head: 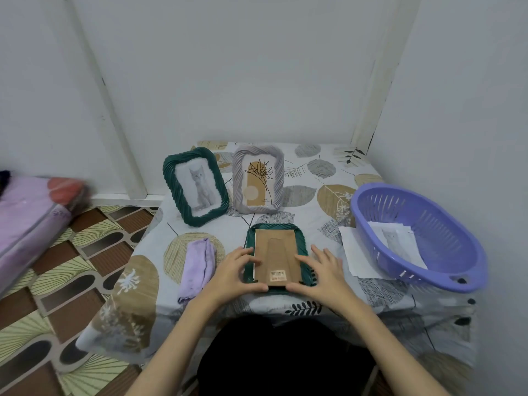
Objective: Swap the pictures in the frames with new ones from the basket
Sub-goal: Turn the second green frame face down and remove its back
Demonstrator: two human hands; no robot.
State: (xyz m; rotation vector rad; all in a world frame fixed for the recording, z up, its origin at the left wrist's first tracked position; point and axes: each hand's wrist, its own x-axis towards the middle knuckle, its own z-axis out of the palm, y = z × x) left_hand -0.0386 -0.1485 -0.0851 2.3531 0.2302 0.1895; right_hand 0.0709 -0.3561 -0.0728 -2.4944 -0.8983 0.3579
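Note:
A dark green frame [301, 238] lies face down near the table's front edge, its brown backing board [275, 252] up. My left hand [235, 271] grips the frame's left side, thumb at the board's near edge. My right hand [324, 271] grips the right side the same way. Behind, a second green frame [195, 185] with a cat picture stands upright beside a grey frame [258, 178] with a plant drawing. A purple basket [417, 235] on the right holds a cat picture [395, 241].
A folded lilac cloth [198, 264] lies left of the flat frame. A white sheet [354, 252] lies on the leaf-patterned tablecloth [320, 195], partly under the basket. Walls close in behind and to the right. A pink bundle [31, 221] sits on the patterned floor at left.

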